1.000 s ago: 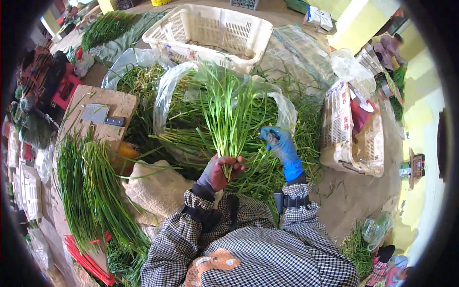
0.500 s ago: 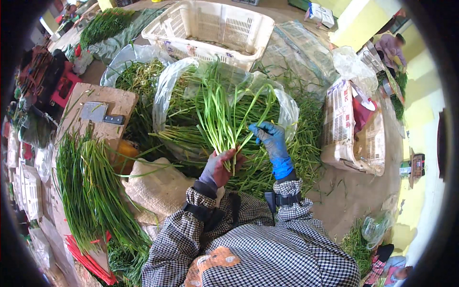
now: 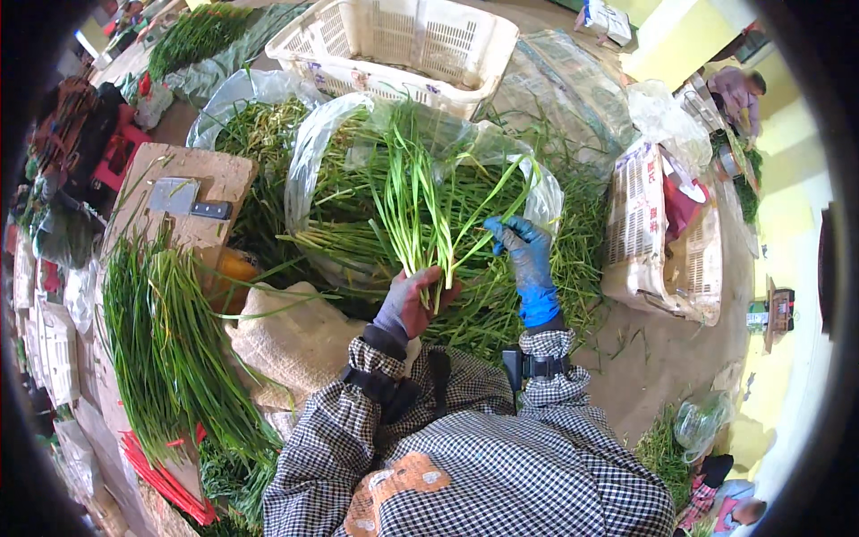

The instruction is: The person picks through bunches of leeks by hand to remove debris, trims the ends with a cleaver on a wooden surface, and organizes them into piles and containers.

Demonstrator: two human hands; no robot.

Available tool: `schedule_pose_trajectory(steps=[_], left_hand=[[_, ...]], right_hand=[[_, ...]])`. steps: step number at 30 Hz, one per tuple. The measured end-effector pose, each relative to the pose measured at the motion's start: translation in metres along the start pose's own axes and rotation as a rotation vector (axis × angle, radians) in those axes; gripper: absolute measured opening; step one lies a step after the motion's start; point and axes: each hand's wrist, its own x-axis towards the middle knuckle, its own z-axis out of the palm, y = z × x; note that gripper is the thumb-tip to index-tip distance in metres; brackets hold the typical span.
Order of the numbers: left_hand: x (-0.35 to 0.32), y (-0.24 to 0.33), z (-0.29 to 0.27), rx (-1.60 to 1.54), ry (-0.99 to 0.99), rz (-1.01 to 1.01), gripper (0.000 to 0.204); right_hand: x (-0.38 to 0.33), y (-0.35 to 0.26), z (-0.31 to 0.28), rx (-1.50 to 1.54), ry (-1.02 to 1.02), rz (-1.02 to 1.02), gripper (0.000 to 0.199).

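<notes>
My left hand [image 3: 409, 302], in a worn grey and dark-red glove, is closed around the pale lower ends of a small bunch of garlic chives [image 3: 416, 201]. Their green leaves fan upward and away from me. To the right, my right hand [image 3: 523, 251] wears a blue glove, its fingertips pinched on a thin chive leaf that leans out from the bunch. Beneath and beyond both hands lies a clear plastic bag [image 3: 309, 166] full of loose chives and trimmings.
A cleaver [image 3: 183, 199] lies on a wooden board [image 3: 148, 183] at left, above a long pile of chives [image 3: 174, 349]. A white crate [image 3: 394, 45] stands at the back, another crate [image 3: 631, 242] at right. A beige sack [image 3: 291, 345] sits by my left arm. People work at the far right.
My right hand has moved slightly right and up, away from the bunch. The left hand keeps hold of the chives, and some leaves have spread to the right.
</notes>
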Motion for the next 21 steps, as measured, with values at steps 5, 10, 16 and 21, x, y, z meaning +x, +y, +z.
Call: schedule_pose_trajectory(steps=[5, 10, 16, 21], left_hand=[[0.000, -0.008, -0.007, -0.076, -0.185, 0.001, 0.033], [0.001, -0.014, -0.015, -0.104, -0.167, 0.071, 0.033], [-0.002, -0.009, 0.006, 0.108, -0.015, 0.103, 0.032], [0.009, -0.018, -0.004, 0.186, 0.168, 0.139, 0.027]], right_hand=[[-0.002, 0.010, 0.006, -0.082, -0.057, 0.067, 0.017], [-0.015, 0.003, 0.020, -0.204, -0.098, 0.016, 0.025], [-0.027, 0.030, 0.020, -0.452, -0.351, -0.016, 0.035], [-0.023, 0.031, 0.020, -0.476, -0.328, -0.039, 0.024]])
